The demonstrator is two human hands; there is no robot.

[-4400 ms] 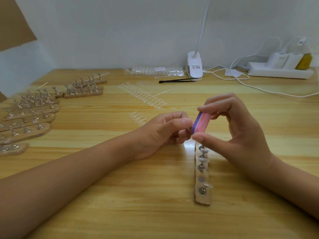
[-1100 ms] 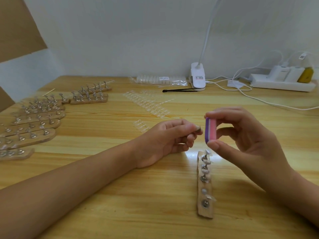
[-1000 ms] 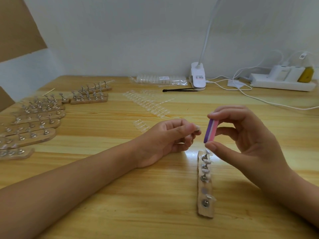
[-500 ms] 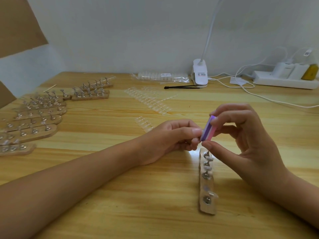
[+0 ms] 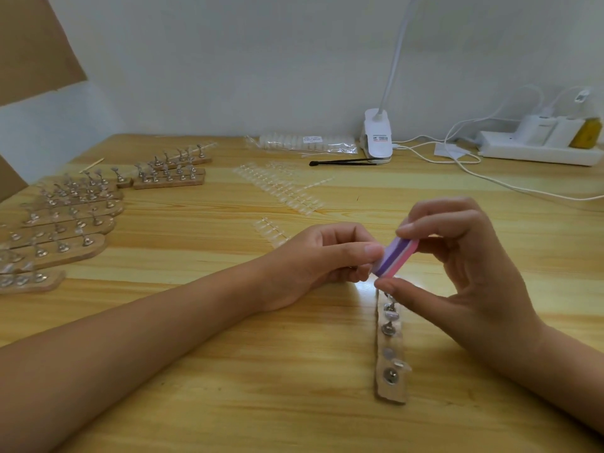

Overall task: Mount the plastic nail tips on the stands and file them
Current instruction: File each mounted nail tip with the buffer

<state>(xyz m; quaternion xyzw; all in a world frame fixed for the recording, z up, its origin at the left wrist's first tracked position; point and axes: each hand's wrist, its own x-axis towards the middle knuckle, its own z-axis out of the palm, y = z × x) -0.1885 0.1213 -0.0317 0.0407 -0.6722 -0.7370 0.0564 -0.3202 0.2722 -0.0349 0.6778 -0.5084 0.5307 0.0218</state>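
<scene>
Left hand (image 5: 330, 256), fingers curled, pinches something small hidden behind the block, likely a mounted nail tip, steadied for filing. Right hand (image 5: 464, 266) pinches 1 pink-and-purple buffer block (image 5: 397, 256) between thumb and fingertips, tilted against it. Just beneath lies 1 wooden strip (image 5: 391, 392) carrying 4 visible metal stands (image 5: 389, 328), kept close for remounting. Clear nail tip rows (image 5: 277, 188) lie farther back. Roughly 8 more stand strips (image 5: 65, 223) overlap at far left.
</scene>
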